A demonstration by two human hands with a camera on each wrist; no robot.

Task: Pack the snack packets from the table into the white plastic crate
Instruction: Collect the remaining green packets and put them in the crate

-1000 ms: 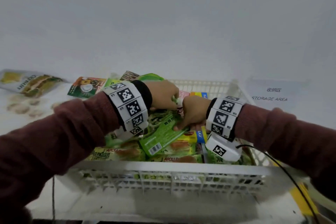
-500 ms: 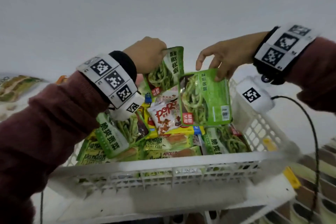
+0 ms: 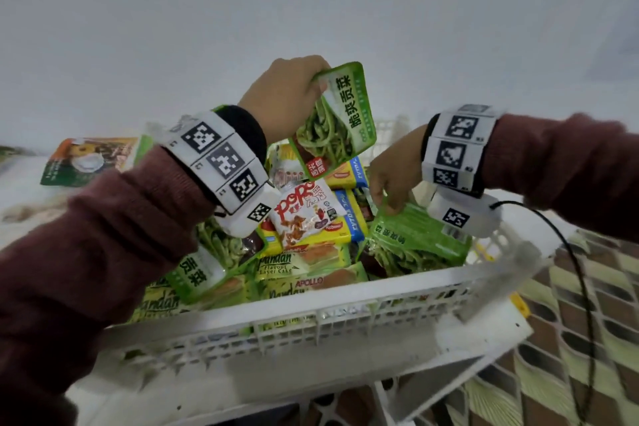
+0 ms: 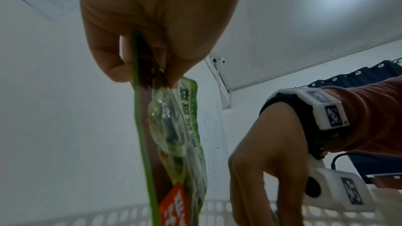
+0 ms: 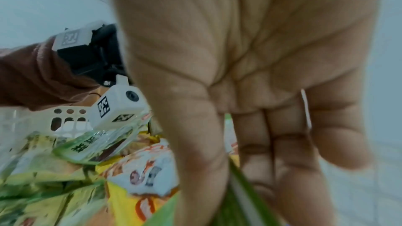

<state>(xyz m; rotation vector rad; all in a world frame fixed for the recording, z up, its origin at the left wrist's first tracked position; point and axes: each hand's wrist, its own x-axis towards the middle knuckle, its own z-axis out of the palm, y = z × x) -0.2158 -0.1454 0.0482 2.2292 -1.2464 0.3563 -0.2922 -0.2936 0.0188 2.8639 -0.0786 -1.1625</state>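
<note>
Holding up: left hand [image 3: 288,98] pinches top edge of a green veg snack packet [image 3: 337,121], hanging upright above crate.
Right hand: [image 3: 397,171] low in crate's right side, thumb & fingers [image 5: 200,169] gripping edge of a second green packet [image 3: 418,239], which lies on the pile.
Crate: white plastic crate [image 3: 345,301] on worktop, heaped w/ pkts – Popo packet [image 3: 304,214], pandan cake packs [image 3: 297,263].
Outside crate: orange-green packet [image 3: 86,159] on worktop, far left.

left hand [image 3: 283,98]: raised, fingers pinched closed | right hand [image 3: 394,173]: lower, fingers pointing down, pinching
</note>
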